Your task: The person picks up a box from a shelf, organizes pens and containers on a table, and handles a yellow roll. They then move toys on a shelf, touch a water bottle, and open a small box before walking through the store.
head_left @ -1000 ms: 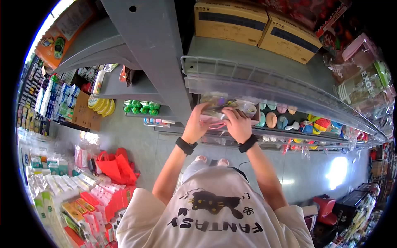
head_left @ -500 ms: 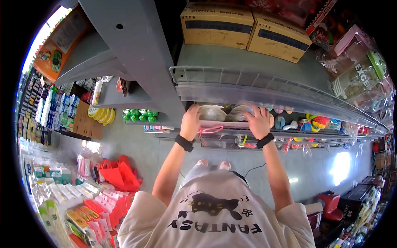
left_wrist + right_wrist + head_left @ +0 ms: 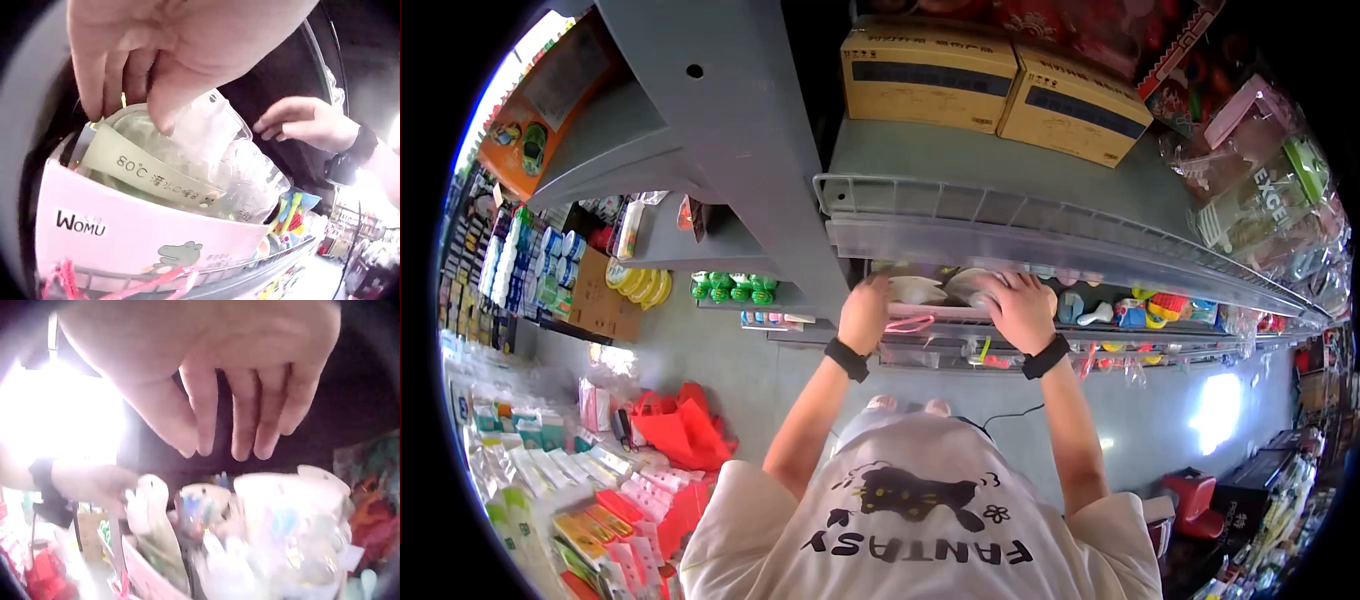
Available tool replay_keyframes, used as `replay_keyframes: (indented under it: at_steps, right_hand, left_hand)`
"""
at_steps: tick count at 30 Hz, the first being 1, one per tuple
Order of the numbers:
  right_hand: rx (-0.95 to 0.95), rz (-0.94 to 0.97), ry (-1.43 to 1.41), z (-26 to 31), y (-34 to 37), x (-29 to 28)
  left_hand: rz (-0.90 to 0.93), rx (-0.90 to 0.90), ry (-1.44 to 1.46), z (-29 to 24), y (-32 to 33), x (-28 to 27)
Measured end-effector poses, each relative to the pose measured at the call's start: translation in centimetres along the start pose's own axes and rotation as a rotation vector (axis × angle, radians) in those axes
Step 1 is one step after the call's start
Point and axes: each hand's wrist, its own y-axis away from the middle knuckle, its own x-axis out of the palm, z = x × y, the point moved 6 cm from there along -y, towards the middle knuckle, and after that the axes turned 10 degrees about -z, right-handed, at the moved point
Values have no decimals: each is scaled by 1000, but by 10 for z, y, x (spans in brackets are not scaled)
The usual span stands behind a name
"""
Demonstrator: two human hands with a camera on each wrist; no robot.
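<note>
A pink box (image 3: 150,231) marked WOMU stands on the lower shelf, holding bagged items; a clear package (image 3: 156,175) with a pale printed band leans inside. My left hand (image 3: 865,315) is at the box's left end, its fingers pointing down and the thumb against the clear package in the left wrist view. At the other end is my right hand (image 3: 1022,312), fingers fairly straight; in the right wrist view this hand (image 3: 219,369) hangs above white bagged items (image 3: 290,512). Whether it touches any is unclear.
A wire rail (image 3: 1000,215) and grey shelf run above the box, with two cardboard boxes (image 3: 930,80) on top. To the left rises a grey post (image 3: 740,130). Colourful toys (image 3: 1165,308) line the lower shelf to the right. Red bags (image 3: 680,430) lie on the floor.
My hands were close together over the packages a second ago; they have parted to the box's two ends. The bagged items now show between them. The last half second brings little movement.
</note>
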Motion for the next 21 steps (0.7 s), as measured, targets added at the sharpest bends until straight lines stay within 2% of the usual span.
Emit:
replay_keyframes:
  at_steps: [1, 2, 4, 5, 6, 9, 10, 13, 16, 19, 20, 21]
  right_hand:
    - [15, -25, -1, 7, -9, -5]
    - [64, 33, -67, 10, -22, 1]
    - [161, 355, 32, 4, -35, 49]
    - [8, 303, 66, 2, -36, 77]
    - [-145, 247, 101, 1, -36, 103]
    - [-42, 71, 56, 8, -51, 118]
    - [3, 215, 74, 6, -50, 122]
    - [45, 290, -126, 8, -51, 116]
    - [-21, 40, -214, 20, -52, 99]
    - [83, 112, -213, 19, -52, 115]
    - [43, 110, -118, 19, -49, 125]
    - [15, 84, -160, 20, -48, 123]
  left_hand:
    - [30, -1, 61, 4, 0, 5]
    - [-13, 58, 118, 3, -1, 6]
    - [1, 33, 258, -7, 1, 3]
    - [9, 27, 324, -11, 0, 1]
    - [-15, 34, 253, -3, 2, 8]
    - [92, -14, 247, 8, 6, 15]
    - [99, -17, 258, 15, 7, 19]
    - [87, 152, 143, 14, 11, 20]
    - [8, 105, 115, 7, 15, 9]
    - [-14, -10, 251, 7, 10, 0]
    - [12, -31, 210, 19, 12, 11]
    - [11, -30, 189, 22, 13, 14]
